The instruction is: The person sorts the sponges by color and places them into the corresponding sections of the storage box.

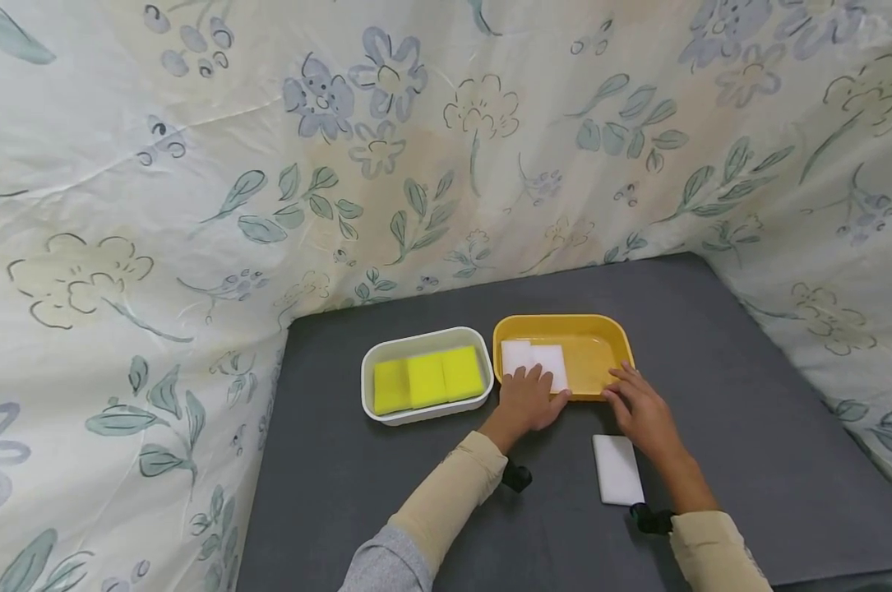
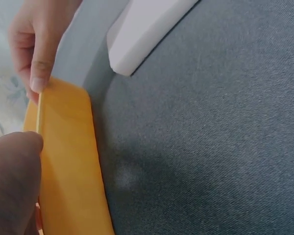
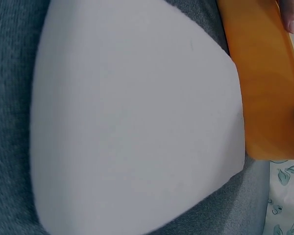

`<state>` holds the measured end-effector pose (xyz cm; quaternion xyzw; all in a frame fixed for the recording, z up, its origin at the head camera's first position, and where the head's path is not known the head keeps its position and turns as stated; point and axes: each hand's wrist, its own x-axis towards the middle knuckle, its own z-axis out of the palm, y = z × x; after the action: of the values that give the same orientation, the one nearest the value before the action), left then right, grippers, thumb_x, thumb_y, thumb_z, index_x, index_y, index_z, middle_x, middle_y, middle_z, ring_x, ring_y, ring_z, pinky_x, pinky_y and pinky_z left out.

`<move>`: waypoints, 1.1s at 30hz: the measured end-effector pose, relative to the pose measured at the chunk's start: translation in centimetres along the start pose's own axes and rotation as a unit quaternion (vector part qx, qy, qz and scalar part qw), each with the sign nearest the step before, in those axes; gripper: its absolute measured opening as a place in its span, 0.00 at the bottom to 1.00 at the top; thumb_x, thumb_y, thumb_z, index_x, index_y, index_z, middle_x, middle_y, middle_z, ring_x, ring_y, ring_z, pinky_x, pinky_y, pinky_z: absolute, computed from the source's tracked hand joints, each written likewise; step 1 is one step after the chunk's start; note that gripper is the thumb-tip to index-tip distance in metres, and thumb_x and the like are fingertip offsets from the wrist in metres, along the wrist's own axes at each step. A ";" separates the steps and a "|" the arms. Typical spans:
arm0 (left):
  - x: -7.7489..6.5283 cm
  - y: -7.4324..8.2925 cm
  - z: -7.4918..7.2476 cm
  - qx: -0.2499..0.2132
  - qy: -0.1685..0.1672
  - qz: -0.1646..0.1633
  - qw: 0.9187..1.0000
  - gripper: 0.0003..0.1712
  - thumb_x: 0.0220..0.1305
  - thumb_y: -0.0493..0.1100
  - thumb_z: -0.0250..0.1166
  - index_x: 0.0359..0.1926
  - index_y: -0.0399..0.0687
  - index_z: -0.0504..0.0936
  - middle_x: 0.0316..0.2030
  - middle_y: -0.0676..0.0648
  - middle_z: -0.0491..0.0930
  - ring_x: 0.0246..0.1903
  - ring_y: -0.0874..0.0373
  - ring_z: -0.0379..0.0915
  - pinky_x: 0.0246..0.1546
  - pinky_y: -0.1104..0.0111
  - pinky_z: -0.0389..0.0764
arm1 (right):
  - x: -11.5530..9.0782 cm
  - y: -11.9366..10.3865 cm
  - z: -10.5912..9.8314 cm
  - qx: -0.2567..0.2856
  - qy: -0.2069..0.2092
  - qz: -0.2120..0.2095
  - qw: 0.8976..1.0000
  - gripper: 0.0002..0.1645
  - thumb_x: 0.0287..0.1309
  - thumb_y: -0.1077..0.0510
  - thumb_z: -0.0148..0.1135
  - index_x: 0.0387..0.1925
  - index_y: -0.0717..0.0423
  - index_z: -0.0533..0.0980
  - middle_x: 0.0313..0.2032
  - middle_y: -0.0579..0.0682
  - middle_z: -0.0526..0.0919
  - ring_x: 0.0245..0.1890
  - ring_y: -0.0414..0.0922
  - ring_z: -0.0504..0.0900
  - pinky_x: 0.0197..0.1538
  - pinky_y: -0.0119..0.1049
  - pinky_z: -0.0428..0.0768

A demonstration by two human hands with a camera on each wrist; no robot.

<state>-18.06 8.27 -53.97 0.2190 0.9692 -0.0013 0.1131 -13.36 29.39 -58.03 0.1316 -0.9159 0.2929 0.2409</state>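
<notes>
A yellow tray (image 1: 595, 362) holds two white sponges (image 1: 552, 366) side by side at its left end. My left hand (image 1: 525, 401) reaches over the tray's near rim, fingers resting on these sponges; its thumb lies at the rim. At the tray's near right corner my right hand (image 1: 644, 419) pinches the rim, thumb outside and fingers over the edge, as the left wrist view also shows. Another white sponge (image 1: 618, 470) lies on the table by my right wrist and fills much of the right wrist view.
Left of the tray stands a white container (image 1: 394, 418) with three yellow sponges (image 1: 427, 380) in a row. Dark grey cloth (image 1: 327, 493) covers the table. A floral curtain (image 1: 416, 164) hangs behind and along the sides.
</notes>
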 end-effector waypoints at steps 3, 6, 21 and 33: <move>-0.3 0.5 0.2 0.013 0.030 0.033 0.999 0.35 0.76 0.69 0.38 0.74 0.59 0.65 0.74 0.53 0.60 0.73 0.50 0.52 0.70 0.54 0.56 | -0.1 0.1 0.0 -0.001 -0.003 0.005 1.000 0.07 0.54 0.68 0.72 0.35 0.66 0.82 0.52 0.65 0.82 0.63 0.64 0.71 0.61 0.62 0.67; -0.9 1.2 0.5 0.020 0.096 0.092 0.991 0.32 0.77 0.64 0.43 0.73 0.57 0.66 0.73 0.51 0.61 0.74 0.48 0.49 0.71 0.54 0.54 | -0.2 0.2 0.0 0.000 -0.002 0.007 1.000 0.07 0.54 0.68 0.72 0.36 0.66 0.82 0.52 0.64 0.82 0.64 0.64 0.71 0.62 0.61 0.67; -5.1 4.9 4.4 -0.092 0.205 0.353 0.908 0.25 0.66 0.61 0.65 0.57 0.55 0.80 0.59 0.52 0.74 0.61 0.61 0.66 0.65 0.73 0.61 | 0.1 0.1 -0.1 0.002 -0.018 0.018 1.000 0.08 0.56 0.67 0.71 0.38 0.66 0.83 0.54 0.64 0.81 0.65 0.64 0.70 0.60 0.65 0.67; -6.0 5.2 7.4 -0.064 0.083 0.355 0.929 0.46 0.56 0.75 0.65 0.71 0.63 0.69 0.73 0.53 0.60 0.75 0.59 0.45 0.68 0.69 0.53 | 0.1 -0.1 -0.1 0.007 -0.006 0.005 1.000 0.07 0.55 0.67 0.71 0.36 0.65 0.83 0.51 0.63 0.83 0.63 0.64 0.72 0.59 0.65 0.68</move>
<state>-8.92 10.02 -59.64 0.5405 0.8320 0.1189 0.0389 -13.40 29.38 -57.88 0.1302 -0.9160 0.2995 0.2328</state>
